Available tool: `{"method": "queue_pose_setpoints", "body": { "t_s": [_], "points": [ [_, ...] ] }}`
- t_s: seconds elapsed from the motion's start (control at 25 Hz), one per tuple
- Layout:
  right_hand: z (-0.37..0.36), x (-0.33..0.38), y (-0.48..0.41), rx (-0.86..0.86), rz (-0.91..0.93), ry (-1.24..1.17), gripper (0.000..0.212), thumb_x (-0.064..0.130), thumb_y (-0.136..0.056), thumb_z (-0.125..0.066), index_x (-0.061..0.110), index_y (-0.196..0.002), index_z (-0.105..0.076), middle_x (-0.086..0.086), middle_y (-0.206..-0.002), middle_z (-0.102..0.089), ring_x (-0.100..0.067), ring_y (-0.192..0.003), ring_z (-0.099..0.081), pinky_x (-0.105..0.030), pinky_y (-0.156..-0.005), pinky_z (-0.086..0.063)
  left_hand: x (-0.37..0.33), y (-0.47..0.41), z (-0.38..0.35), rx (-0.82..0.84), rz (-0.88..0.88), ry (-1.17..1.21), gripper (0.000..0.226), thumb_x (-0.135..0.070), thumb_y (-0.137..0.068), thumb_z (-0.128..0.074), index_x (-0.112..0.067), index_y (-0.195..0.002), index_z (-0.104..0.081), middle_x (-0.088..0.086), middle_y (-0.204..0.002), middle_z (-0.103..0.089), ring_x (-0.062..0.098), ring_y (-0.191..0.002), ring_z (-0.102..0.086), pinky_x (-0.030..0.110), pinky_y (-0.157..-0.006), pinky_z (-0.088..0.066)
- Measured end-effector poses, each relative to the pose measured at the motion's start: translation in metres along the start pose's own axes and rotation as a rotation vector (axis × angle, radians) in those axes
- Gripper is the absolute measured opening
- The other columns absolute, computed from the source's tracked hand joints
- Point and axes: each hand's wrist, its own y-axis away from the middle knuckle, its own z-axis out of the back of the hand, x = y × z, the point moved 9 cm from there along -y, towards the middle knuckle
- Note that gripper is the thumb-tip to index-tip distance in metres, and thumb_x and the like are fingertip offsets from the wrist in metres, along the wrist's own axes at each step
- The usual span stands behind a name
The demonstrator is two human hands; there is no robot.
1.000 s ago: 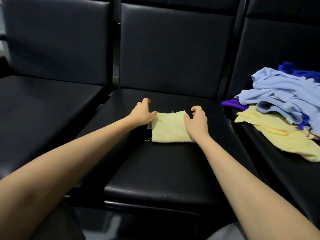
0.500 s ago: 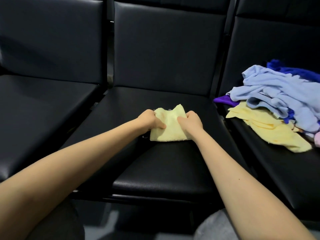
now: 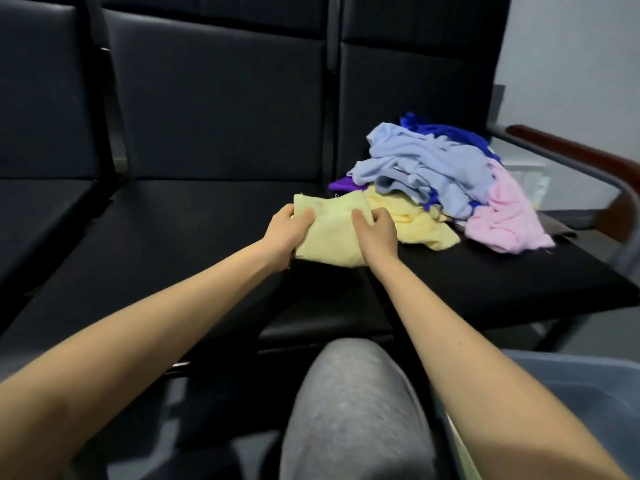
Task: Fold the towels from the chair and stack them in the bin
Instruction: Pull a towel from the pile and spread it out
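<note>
A folded pale yellow towel (image 3: 330, 233) is lifted off the black middle chair seat (image 3: 194, 244). My left hand (image 3: 287, 233) grips its left edge and my right hand (image 3: 375, 233) grips its right edge. On the right chair (image 3: 485, 271) lies a loose pile of towels: light blue (image 3: 426, 164), dark blue (image 3: 446, 131), purple (image 3: 341, 184), pink (image 3: 505, 216) and another yellow one (image 3: 419, 226). A grey-blue bin (image 3: 568, 386) shows at the lower right, partly hidden behind my right forearm.
My knee in grey fabric (image 3: 353, 403) fills the lower middle. The right chair has a metal armrest with a dark wooden top (image 3: 571, 154). A third black seat (image 3: 38, 209) sits on the left. A pale wall stands at the far right.
Both hands closed on the folded yellow towel and lifted it off the middle seat. The view swung right and down, bringing the bin and my knee into sight.
</note>
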Motion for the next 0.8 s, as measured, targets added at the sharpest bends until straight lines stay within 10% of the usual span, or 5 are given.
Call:
{"method": "queue_pose_setpoints", "body": {
  "t_s": [0.32,0.8],
  "points": [
    [0.154,-0.08,0.036,-0.162,-0.059,0.114,0.015,0.023,-0.093,-0.054,0.011,-0.092,-0.045,-0.004,-0.087,-0.052,-0.019,-0.084,-0.048,-0.026,-0.07,-0.031,0.003,0.061,-0.157,0.132,-0.086,-0.045,0.015,-0.02,-0.096,-0.046,-0.01,-0.102,-0.055,-0.001,-0.082,-0.055,0.016,-0.076,-0.052,0.023,-0.055,-0.04],
    [0.271,-0.262,0.144,-0.122,-0.44,0.315,0.028,0.026,-0.091,-0.057,0.019,-0.072,-0.037,0.003,-0.071,-0.047,-0.022,-0.08,-0.049,-0.03,-0.067,-0.035,0.171,0.175,-0.288,0.291,0.208,-0.368,0.042,-0.022,-0.099,-0.039,-0.015,-0.139,-0.043,0.012,-0.13,-0.056,0.033,-0.116,-0.054,0.032,-0.096,-0.044]
  ]
}}
